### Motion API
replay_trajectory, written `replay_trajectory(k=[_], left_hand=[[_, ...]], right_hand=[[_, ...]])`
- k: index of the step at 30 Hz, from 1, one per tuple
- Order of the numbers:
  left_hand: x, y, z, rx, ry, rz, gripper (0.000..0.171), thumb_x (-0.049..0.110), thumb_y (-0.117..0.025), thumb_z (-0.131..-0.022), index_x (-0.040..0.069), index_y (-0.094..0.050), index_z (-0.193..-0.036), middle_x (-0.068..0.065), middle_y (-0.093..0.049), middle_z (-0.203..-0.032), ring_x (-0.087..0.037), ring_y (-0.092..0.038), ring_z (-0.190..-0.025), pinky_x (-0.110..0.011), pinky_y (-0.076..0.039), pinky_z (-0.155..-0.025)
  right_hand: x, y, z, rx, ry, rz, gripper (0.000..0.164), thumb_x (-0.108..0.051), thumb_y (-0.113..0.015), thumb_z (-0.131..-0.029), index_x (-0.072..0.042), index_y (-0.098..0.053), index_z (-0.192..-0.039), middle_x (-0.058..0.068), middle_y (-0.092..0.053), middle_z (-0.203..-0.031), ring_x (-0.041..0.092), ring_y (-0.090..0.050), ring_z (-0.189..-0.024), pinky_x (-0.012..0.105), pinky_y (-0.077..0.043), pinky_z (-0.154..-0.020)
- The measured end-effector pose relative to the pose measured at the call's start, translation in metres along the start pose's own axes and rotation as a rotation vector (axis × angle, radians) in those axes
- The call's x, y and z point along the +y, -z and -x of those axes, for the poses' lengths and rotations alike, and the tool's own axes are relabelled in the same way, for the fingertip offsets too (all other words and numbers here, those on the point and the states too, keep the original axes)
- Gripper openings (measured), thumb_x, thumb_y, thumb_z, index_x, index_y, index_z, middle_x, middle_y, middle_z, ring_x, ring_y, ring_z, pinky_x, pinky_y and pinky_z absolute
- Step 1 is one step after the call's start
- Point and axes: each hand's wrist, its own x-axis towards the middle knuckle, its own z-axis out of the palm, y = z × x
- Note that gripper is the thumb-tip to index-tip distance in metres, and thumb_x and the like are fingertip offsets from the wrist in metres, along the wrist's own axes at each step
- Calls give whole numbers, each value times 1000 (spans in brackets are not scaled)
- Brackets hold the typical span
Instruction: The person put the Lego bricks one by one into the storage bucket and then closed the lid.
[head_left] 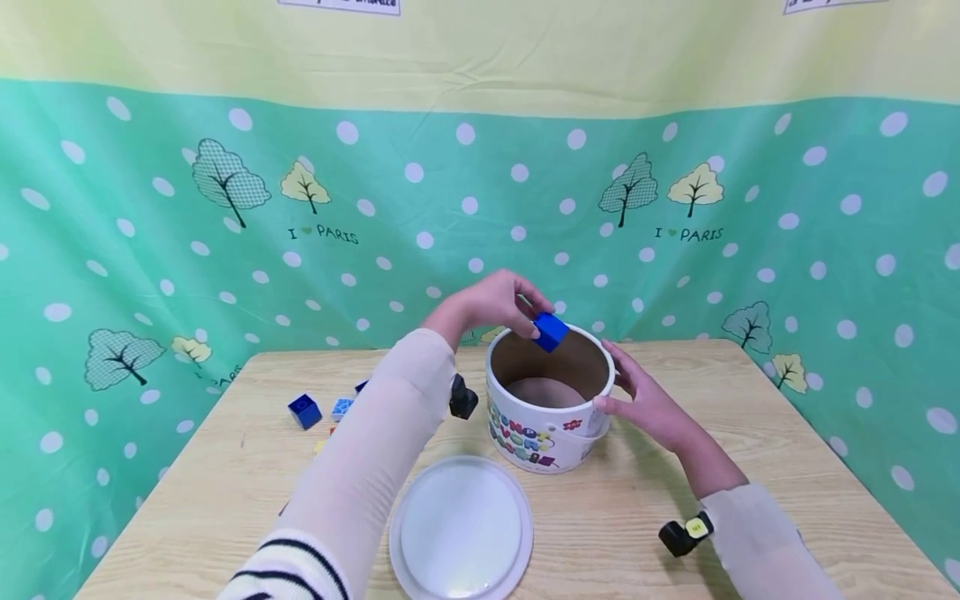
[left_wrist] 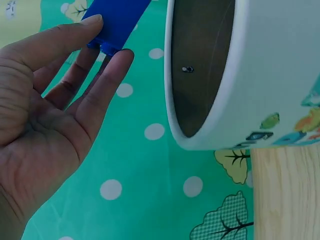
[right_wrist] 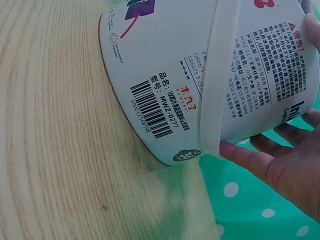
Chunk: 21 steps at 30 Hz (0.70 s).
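My left hand [head_left: 501, 302] pinches a blue building block [head_left: 551, 332] between thumb and fingertips, over the back of the bucket's opening. In the left wrist view, the block [left_wrist: 119, 24] is a plain-sided piece with small bumps at its lower end, beside the bucket's rim [left_wrist: 170, 75]. A white bucket [head_left: 543, 433] with colourful printed letters stands upright on the table. My right hand [head_left: 645, 404] holds the bucket's right side, thumb near the front rim and fingers round the outer wall. The right wrist view shows these fingers [right_wrist: 250, 159] by the white handle strap [right_wrist: 216, 85].
A round white lid [head_left: 461, 529] lies flat in front of the bucket. Left of it on the wooden table [head_left: 615, 533] are a dark blue block [head_left: 304, 411], a light blue block [head_left: 342, 408] and other pieces partly hidden by my left sleeve. A patterned green curtain [head_left: 465, 225] hangs behind.
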Motion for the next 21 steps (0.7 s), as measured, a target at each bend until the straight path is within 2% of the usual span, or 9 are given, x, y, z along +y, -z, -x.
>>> replay_trajectory(k=[4,11,17,21], left_hand=[[-5,-2,-9,-3,18,58,39,-1,-79,-78,6,-71,-116,-7,-70,-106,-21,-68,-95,-32,-58,-79],[-13,-8,-23,12,55,125,37,-2,-77,-80,6,-71,-116,-9,-71,-105,-22,-69,-90,-40,-56,-84],[-21,-12,-28,47,103,128,32,-3,-78,-79,5,-74,-110,-10,-72,-101,-22,-69,-82,-45,-55,-87],[-27,-15,-29,67,119,130,29,-3,-78,-79,5,-75,-107,-9,-67,-107,-23,-68,-85,-41,-56,-85]], right_hand=[[-1,-1,-1,-5,9,5,90,-28,-69,-91,-17,-10,-158,18,-18,-158,47,-26,-138,66,-32,-104],[-2,1,1,2,-9,24,89,-25,-69,-91,-17,-11,-158,18,-19,-158,47,-27,-138,65,-36,-102],[-3,0,1,3,-12,22,88,-25,-69,-91,-17,-11,-158,18,-19,-158,46,-26,-138,65,-33,-103],[-4,0,2,2,-6,18,89,-27,-70,-91,-16,-11,-158,18,-19,-158,47,-26,-138,67,-31,-104]])
